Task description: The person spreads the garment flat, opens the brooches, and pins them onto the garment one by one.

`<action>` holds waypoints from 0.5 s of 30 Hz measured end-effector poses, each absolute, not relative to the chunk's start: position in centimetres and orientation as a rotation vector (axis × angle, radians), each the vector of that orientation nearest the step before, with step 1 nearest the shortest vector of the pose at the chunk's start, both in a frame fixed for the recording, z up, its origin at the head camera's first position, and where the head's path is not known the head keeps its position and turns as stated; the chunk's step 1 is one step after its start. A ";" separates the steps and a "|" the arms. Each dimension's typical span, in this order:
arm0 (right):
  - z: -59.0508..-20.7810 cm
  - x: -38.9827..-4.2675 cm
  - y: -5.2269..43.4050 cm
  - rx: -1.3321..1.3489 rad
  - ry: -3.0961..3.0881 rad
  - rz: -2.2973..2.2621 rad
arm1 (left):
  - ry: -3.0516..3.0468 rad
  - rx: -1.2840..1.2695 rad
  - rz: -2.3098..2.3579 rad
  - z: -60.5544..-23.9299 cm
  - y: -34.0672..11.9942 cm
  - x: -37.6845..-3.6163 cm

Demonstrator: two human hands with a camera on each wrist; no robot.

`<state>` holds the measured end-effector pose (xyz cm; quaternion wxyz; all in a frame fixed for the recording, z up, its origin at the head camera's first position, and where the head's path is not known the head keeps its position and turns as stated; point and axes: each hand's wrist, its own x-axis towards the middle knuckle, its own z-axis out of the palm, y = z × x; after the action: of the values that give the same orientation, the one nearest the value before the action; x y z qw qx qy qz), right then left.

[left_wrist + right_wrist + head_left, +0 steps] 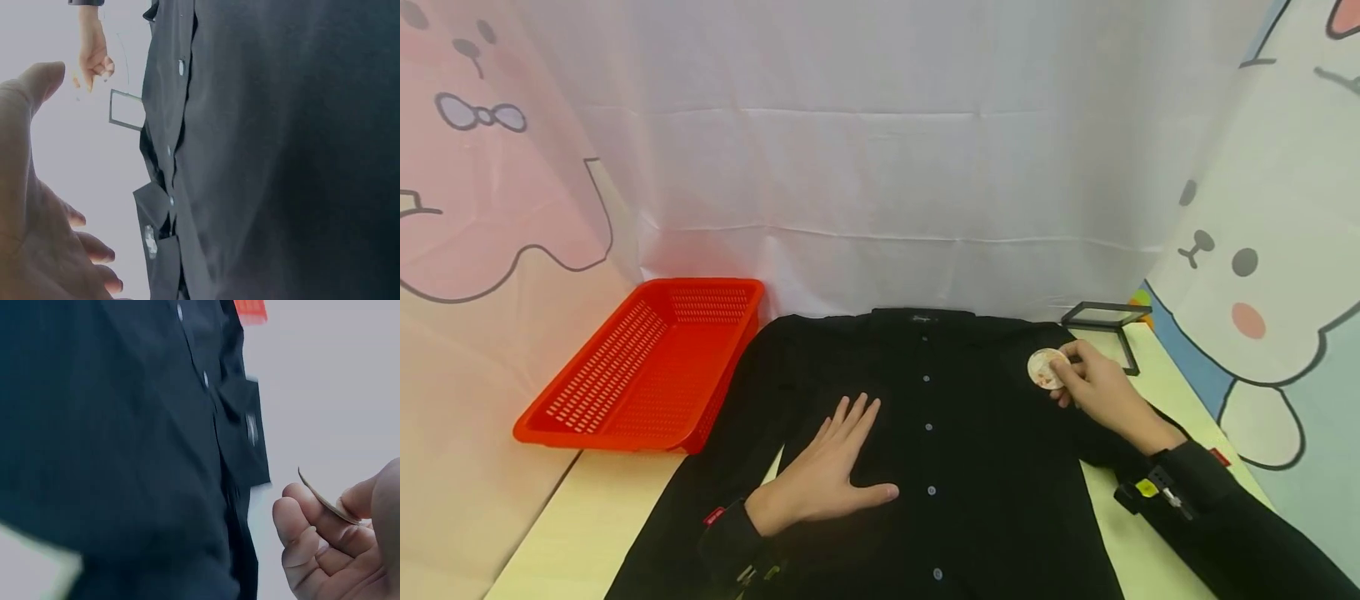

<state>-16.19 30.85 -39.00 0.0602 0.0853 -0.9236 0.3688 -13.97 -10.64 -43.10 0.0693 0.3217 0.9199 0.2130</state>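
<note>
A pale yellow table [587,525] carries a black button-front shirt [970,467], spread flat with its collar toward the white backdrop and its sleeves running off toward the near edge. A red perforated basket [647,367] sits at the far left, just beside the shirt's sleeve (it seems to overhang the table edge). At the far right lies a thin black frame [1105,317].

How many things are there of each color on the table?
Black: 2, the shirt and the square frame.
Red: 1, the basket.
Pale round: 1, the badge pinched in the right hand.
Total: 4. The left hand rests flat on the shirt.
</note>
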 end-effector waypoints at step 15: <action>-39.7 -14.4 23.9 0.457 -2.839 1.538 | 2.833 1.185 0.625 -41.9 -9.0 -14.5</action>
<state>-14.40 23.86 -39.65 -0.0594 0.1398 -0.8691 0.4707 -14.45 -9.04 -41.86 0.0040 0.3782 0.9039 0.1996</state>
